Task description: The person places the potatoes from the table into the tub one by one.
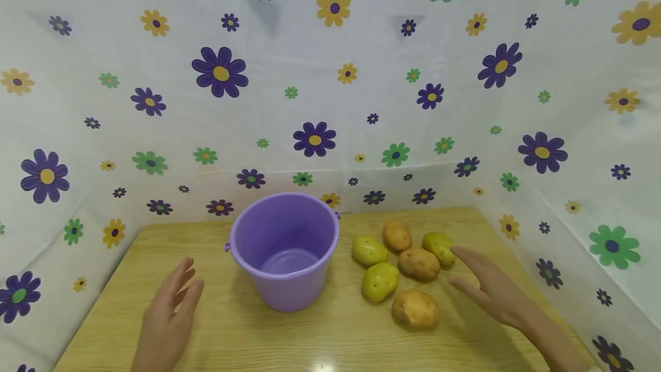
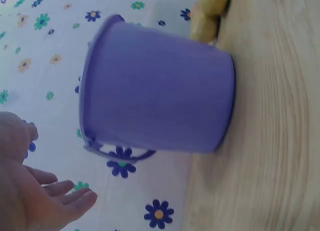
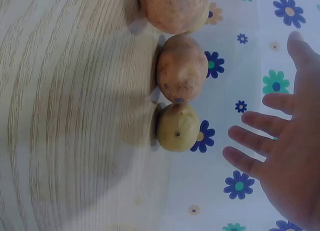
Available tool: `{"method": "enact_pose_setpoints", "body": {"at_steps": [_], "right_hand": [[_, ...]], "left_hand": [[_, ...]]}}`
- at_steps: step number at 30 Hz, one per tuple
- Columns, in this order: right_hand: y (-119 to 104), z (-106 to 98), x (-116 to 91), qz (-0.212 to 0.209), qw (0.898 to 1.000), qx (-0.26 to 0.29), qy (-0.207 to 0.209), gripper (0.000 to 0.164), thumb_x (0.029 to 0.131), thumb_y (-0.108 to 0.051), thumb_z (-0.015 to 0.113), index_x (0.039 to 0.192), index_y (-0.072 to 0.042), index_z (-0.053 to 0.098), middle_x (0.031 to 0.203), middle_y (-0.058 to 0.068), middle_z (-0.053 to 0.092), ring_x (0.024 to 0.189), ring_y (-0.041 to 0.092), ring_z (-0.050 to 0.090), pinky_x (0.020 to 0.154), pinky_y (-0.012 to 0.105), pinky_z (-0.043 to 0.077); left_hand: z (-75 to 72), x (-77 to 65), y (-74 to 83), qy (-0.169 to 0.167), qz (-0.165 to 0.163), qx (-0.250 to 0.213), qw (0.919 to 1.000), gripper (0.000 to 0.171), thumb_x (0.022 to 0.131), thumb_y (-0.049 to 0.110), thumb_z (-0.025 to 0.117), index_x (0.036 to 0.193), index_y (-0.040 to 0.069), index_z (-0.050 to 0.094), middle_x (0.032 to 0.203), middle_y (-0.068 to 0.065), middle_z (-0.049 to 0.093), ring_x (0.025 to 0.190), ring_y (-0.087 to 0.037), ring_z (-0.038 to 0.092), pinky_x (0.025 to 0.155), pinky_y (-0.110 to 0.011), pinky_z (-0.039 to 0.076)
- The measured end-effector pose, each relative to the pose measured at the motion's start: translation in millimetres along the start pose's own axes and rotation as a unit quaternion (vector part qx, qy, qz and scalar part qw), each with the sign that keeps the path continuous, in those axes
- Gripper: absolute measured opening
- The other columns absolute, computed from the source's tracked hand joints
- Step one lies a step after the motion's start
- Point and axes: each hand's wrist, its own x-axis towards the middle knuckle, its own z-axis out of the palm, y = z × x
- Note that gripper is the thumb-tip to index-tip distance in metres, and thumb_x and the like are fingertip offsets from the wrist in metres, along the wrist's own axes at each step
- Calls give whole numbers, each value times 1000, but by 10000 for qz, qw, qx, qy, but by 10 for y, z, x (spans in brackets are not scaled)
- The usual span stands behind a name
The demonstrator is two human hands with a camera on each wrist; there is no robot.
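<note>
We see the right hand [image 1: 496,289] just right of the yellow-green fruit [image 1: 438,247] that sits farthest right. From the right wrist, we see a gap between them. That fruit looks longest from far left to near right, and the right hand is much nearer to it than the left hand [image 1: 167,317]. Both hands are loose and hold nothing. The left hand is left of the purple bucket [image 1: 290,291]. Between the bucket and the right hand, we see two more green fruits [image 1: 369,250] and three brown potatoes [image 1: 419,263] on the table [image 1: 248,337]
</note>
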Motion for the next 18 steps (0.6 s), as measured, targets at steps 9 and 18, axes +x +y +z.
{"method": "enact_pose_setpoints", "body": {"at_steps": [9,18], "right_hand": [[-134,132,7,-317,9994,-23,-107,63,97,-34,74,147,-1,53,143,25,56,128,51,53,101,74,48],[-157,236,-44,-213,9993,72,-291,67,95,-40,76,146,-2,55,143,26,56,129,51,52,104,73,47]], "left_hand": [[248,-64,315,156,-465,-872,9950,64,108,34,56,162,7,33,161,-12,41,141,-33,46,92,6,38],[520,3,453,129,-524,-1405,9886,63,106,32,61,161,11,37,162,-11,36,142,-31,45,92,1,46]]}}
